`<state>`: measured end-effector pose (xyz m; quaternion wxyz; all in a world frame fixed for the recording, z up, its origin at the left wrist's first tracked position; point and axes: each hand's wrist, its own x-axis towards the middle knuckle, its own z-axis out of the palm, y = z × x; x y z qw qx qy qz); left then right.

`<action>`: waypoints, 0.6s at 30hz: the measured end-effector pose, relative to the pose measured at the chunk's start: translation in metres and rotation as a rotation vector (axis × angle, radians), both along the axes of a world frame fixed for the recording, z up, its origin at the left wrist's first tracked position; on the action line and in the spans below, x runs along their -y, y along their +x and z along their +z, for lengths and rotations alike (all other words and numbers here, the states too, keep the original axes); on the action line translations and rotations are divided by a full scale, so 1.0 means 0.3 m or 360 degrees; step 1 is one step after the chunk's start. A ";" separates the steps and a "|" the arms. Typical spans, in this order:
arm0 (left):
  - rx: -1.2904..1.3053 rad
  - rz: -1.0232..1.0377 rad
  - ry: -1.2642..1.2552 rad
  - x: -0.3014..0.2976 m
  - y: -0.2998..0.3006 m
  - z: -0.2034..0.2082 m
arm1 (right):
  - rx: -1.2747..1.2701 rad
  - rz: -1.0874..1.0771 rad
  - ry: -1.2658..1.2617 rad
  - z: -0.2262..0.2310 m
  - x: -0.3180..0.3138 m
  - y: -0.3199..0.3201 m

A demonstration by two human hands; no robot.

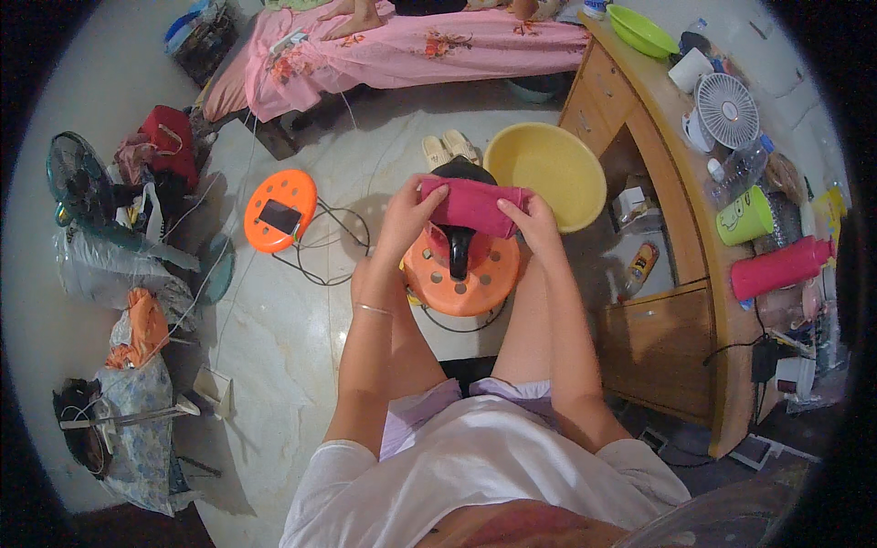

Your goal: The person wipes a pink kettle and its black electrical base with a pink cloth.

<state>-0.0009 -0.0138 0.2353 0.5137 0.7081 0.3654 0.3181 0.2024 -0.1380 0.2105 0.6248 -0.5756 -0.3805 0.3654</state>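
Between my two hands a folded magenta cloth [470, 206] is stretched out sideways. My left hand [417, 205] grips its left end, thumb on top, and my right hand [536, 222] pinches the right end the same way. Directly beneath the cloth is a red and black appliance that looks like a kettle, its black handle [459, 258] pointing toward me. The cloth covers much of its middle. It rests on an orange round stool [437, 285] with holes in the seat, standing between my knees.
A yellow basin [575, 173] lies beyond my right hand, near cream slippers [449, 146]. Another orange stool [290, 199] at left carries a phone [280, 216]. A wooden desk [671, 342] runs along the right, holding a fan [726, 110] and bottles. Someone's leg rests on the pink bed [393, 55].
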 end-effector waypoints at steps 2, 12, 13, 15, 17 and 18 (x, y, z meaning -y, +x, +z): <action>-0.0132 0.0177 -0.0024 0.012 0.049 0.043 | -0.0029 -0.0086 0.0020 -0.051 -0.011 0.012; 0.0249 -0.0193 -0.0009 0.036 0.006 0.022 | 0.0002 -0.0140 -0.0037 -0.123 0.051 -0.006; 0.0276 -0.0339 -0.0053 0.060 -0.041 0.033 | 0.0069 -0.0196 0.0047 -0.087 0.064 -0.017; 0.0130 -0.0588 0.0181 0.085 -0.119 0.045 | 0.0817 -0.0192 0.0342 0.027 0.101 -0.021; -0.0207 -0.0826 0.0731 0.095 -0.158 0.046 | 0.1255 -0.0205 0.0414 0.054 0.136 -0.041; -0.0167 -0.0822 0.0733 0.112 -0.160 0.050 | 0.1322 -0.0221 0.0337 0.053 0.162 -0.057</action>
